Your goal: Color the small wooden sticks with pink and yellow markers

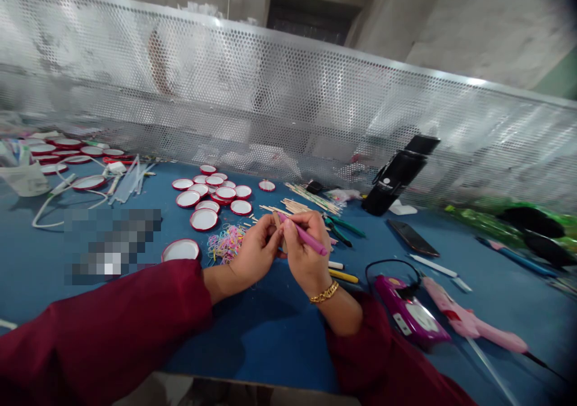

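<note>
Closest, two maroon sleeves [148, 310] reach in over the bare front of the blue surface [270, 340], and a gold bracelet [325, 293] circles the right wrist. To the right lie a pink glue gun [473, 322] and, just beside it, a purple device [410, 316] with a black cord. Between the sleeves' ends the two hands meet above the surface. The right hand [309, 253] has its grip closed around a purple pen [311, 238], which slants across the fingers with one end toward the left hand [255, 247]. That hand's grip is narrow, pinching a small tan piece [276, 218] at the pen's tip; what the piece is, I cannot tell. A yellow marker [343, 275] rests near the right wrist.

Just beyond the left hand sits a heap of coloured bands [224, 241], with a single red-rimmed lid [180, 250] to its left. Farther on come green-handled pliers [345, 229], a dark phone [413, 238], thin wooden sticks [297, 206] and a cluster of red-rimmed lids [216, 193]. Behind those, a black bottle [396, 178] stands tilted in view before a perforated metal panel [270, 106], with a grey wall [487, 27] past it.
</note>
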A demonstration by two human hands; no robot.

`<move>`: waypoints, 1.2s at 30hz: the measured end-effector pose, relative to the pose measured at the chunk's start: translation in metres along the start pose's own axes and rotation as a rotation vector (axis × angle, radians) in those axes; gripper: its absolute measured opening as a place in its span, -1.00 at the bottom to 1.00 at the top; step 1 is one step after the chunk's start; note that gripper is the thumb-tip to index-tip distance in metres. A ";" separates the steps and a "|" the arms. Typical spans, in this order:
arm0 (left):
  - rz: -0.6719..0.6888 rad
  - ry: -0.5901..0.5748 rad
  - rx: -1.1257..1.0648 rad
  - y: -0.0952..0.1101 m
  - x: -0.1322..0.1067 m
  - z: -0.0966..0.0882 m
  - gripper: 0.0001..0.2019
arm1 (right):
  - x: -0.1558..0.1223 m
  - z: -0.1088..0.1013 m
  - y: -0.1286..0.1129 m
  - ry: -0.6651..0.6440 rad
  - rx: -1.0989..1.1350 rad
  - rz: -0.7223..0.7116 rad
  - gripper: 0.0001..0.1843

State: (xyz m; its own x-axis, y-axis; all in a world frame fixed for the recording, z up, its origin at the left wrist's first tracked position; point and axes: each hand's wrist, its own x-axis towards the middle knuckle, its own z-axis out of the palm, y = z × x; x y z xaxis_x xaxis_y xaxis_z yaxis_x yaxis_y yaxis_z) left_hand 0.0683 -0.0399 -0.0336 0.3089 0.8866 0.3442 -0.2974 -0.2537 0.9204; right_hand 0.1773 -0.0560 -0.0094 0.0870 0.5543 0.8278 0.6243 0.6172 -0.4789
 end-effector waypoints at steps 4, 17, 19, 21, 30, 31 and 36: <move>0.005 0.000 0.007 0.000 0.000 -0.001 -0.71 | 0.000 0.000 0.000 -0.015 0.015 0.005 -0.93; 0.001 0.004 -0.001 0.000 -0.001 0.000 -0.71 | 0.001 0.000 0.000 -0.031 0.030 -0.015 -0.94; 0.003 0.004 -0.001 0.001 0.000 0.000 -0.71 | 0.000 0.000 0.000 -0.017 0.016 -0.012 -0.95; 0.005 0.002 0.000 0.001 0.000 0.000 -0.72 | 0.000 0.000 0.000 -0.002 0.000 -0.010 -0.94; 0.011 -0.001 0.010 -0.001 0.000 -0.001 -0.72 | -0.001 0.000 0.000 -0.015 0.012 0.000 -0.94; 0.017 0.000 0.018 -0.001 0.000 -0.001 -0.72 | 0.000 0.000 0.000 -0.026 0.022 0.002 -0.93; 0.021 -0.004 0.026 0.000 0.000 -0.001 -0.72 | 0.000 0.000 -0.001 -0.024 0.033 -0.005 -0.93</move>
State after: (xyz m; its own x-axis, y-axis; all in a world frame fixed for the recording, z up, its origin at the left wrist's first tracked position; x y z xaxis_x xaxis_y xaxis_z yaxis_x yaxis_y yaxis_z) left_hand 0.0672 -0.0396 -0.0341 0.3067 0.8795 0.3640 -0.2803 -0.2820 0.9175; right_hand 0.1766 -0.0562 -0.0088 0.0650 0.5643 0.8230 0.5985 0.6379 -0.4847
